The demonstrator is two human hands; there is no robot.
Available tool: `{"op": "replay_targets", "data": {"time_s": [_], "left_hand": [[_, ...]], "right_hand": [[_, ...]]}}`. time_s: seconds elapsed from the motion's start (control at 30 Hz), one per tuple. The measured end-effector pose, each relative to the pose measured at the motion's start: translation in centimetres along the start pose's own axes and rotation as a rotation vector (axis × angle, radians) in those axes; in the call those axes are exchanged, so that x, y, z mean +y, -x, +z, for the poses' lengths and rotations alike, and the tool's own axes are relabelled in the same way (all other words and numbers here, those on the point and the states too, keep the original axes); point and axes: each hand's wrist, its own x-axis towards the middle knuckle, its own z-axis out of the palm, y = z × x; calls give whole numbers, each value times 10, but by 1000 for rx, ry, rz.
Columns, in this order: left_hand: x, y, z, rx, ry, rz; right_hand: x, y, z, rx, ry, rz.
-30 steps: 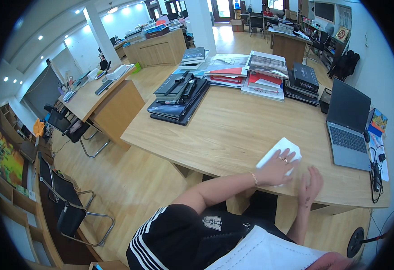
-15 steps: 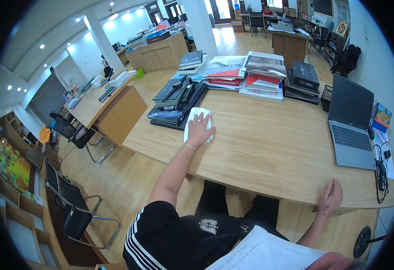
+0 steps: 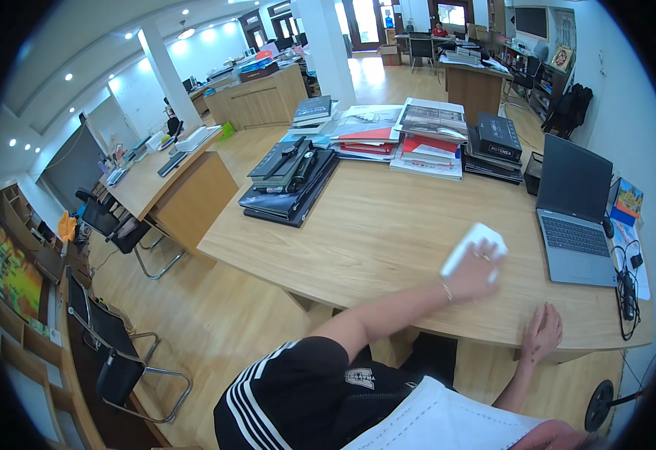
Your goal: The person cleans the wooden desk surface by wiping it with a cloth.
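Note:
My left hand (image 3: 472,276) presses a folded white cloth (image 3: 458,255) against the top of the wooden desk (image 3: 373,232). The hand is smeared by motion; its fingers lie over the cloth, with a ring and a bracelet showing. The left forearm reaches across the near part of the desk toward the right. My right hand (image 3: 544,330) rests on the desk's near edge at the right, holding nothing, its fingers extended side by side. Just beyond it stands an open grey laptop (image 3: 579,244).
Black folders (image 3: 286,187) are stacked at the desk's left end. Piles of books and magazines (image 3: 425,135) line the far edge, beside a dark box (image 3: 499,135). A cable with a black adapter (image 3: 628,300) lies right of the laptop. A black chair (image 3: 121,352) stands at left.
My left hand has swept the white cloth from beside the black folders to the right, near the laptop. The right hand stays at the desk edge. The view has shifted slightly.

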Motion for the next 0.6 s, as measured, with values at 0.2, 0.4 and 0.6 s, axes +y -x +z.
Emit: {"op": "replay_targets", "data": {"time_s": [0.2, 0.4, 0.6], "left_hand": [[66, 18, 18, -99, 119, 313], [-13, 35, -10, -64, 33, 140], [-139, 72, -66, -10, -219, -327]], "right_hand": [[10, 0, -2, -101, -14, 0], [1, 0, -8, -68, 9, -100], [7, 4, -4, 26, -57, -115]]}}
